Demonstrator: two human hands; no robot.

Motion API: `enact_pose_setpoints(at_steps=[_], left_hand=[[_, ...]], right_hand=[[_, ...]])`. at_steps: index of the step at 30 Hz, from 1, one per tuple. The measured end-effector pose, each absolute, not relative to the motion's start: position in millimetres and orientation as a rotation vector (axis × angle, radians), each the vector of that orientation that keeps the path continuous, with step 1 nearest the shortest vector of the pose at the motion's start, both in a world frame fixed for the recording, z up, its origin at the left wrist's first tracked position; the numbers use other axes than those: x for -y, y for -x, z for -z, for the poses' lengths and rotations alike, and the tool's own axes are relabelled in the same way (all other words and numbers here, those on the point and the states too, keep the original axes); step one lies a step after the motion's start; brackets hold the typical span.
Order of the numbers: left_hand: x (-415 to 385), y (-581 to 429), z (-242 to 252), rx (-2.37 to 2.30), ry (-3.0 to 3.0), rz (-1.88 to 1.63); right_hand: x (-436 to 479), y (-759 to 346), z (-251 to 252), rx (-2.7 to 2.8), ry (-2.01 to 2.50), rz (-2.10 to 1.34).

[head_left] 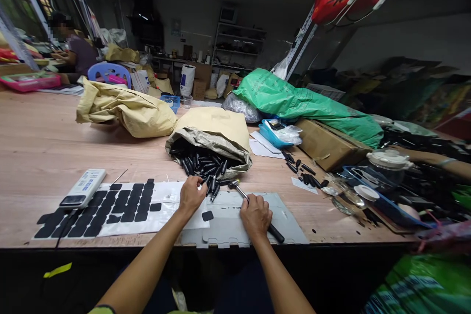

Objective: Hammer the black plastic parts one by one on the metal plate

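My right hand is closed around a small hammer with a black handle and a metal shaft. The hammer's head points away from me, just right of the heap of parts. At the near edge of that heap is my left hand, its fingers curled together; what they hold, if anything, is hidden. Black tube-shaped parts spill from the mouth of a tan sack. Beneath both hands lies a grey sheet. One black rounded-square pad sits between the hands.
To the left, a white sheet carries rows of black pads, beside a white device. Another tan sack lies behind. A cardboard box, green bag and glass jar stand right. A person sits far left.
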State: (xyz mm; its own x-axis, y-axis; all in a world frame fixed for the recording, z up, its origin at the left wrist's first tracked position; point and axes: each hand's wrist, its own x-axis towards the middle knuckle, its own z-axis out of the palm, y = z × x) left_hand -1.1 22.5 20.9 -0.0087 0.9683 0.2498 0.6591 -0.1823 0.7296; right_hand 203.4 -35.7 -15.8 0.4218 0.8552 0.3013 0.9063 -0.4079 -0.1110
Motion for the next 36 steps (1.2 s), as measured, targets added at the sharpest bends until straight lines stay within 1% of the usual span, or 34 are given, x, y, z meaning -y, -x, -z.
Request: enact_pose_setpoints(at_steps=[4,7,10,14,19,26,32,36], left_hand=[[-45.3,-4.9,-17.0,-1.833,-1.921,-0.696],[-44.6,-7.0,-15.4,-1.865,-1.918,-0.599],[-37.6,4.2,-15.9,-1.819,-1.945,-0.663],[-16.6,36.4,-19.0,-1.632,-2.097,-0.777],[12.5,62.2,-14.6,-1.438,-2.233,-0.607],[19.9,62.4,-0.2,-1.382,-2.172,-0.668],[17.4,64.5,0.6,-1.382,-2.142,-0.654],[17.1,63.3,-1.4,-1.393,-2.113,-0.635]], right_hand=[[35.0,-204.1,17.4,1.538,2.421,0.3],[34.6,-204.6,18.9,1.54,2.42,0.308],[34.3,-204.3,19.2,1.53,2.415,0.309],[34.6,-203.0,17.1,1.525,2.408,0.289],[34.3,-201.8,14.2,1.455,2.417,0.218],[42.0,-203.9,9.3,1.263,2.465,0.121],[56.3,-217.2,-1.9,1.438,2.521,0.014],[77.9,-213.4,-9.2,1.31,2.373,-0.188]])
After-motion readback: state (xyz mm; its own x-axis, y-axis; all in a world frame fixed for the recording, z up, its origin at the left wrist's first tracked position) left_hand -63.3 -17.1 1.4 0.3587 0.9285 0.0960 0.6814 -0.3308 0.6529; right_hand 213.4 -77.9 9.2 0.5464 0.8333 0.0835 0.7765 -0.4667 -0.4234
